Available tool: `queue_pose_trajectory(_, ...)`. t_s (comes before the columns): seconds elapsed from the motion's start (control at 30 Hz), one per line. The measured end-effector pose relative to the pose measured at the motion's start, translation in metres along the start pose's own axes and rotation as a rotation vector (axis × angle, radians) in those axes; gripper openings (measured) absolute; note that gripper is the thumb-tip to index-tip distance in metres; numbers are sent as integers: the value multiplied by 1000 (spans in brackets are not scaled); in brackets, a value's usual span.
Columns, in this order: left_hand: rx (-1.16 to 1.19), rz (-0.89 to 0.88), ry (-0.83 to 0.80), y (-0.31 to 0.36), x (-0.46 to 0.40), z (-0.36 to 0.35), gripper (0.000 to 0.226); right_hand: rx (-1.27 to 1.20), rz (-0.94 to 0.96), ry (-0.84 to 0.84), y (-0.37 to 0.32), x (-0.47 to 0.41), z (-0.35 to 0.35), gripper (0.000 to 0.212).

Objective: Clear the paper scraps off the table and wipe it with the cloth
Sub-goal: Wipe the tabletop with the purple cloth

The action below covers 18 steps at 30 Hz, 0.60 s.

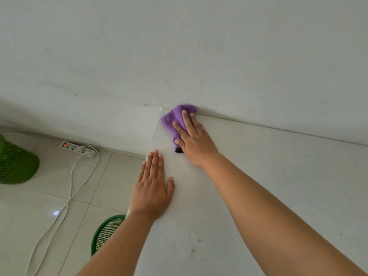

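At the far left corner of the tabletop point(258, 186), where it meets the wall, the right hand point(196, 144) presses the purple cloth point(175, 118) flat against the surface, its fingers straight and spread over the fabric, so this grip is wide and bearing down, not closed round anything. The cloth lies bunched under the palm and fingers, its far end touching the wall and its near end poking out beside the thumb. The left hand point(152, 188) rests flat near the left edge of the tabletop, fingers straight and together, holding nothing; it seems to steady the person. No paper scraps show on the visible surface, so the clearing step looks done and the wiping step is in hand. Faint smudges mark the tabletop nearer the near edge, which suggests that part is yet to be wiped. The next move probably calls for drawing the cloth back from the corner in even strokes under steady pressure, and lifting the left hand aside so the strip beneath it gets wiped too. A green mesh basket point(105, 234) stands on the floor just beside the left edge.
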State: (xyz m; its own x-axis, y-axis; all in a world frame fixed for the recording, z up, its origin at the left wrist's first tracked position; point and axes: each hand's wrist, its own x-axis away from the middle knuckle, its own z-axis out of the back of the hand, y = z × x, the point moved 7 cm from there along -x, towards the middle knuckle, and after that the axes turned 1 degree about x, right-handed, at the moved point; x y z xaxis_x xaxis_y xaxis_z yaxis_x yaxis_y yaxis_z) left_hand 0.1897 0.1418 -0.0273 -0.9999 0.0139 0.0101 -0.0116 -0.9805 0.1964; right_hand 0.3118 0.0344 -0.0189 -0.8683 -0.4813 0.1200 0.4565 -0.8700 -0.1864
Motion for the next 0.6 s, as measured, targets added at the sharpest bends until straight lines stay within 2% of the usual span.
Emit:
queue_pose_trajectory(0.23, -2, -4, 10, 1, 0, 0, 68, -41, 42, 20, -29, -34, -6, 56)
queue_pose_trajectory(0.43, 5, 7, -8, -1, 1, -1, 68, 5, 160, -50, -41, -68, -4, 55)
queue_pose_trajectory(0.6, 1, 18, -15, -2, 1, 0, 67, -24, 209, -44, -44, -70, 0, 54)
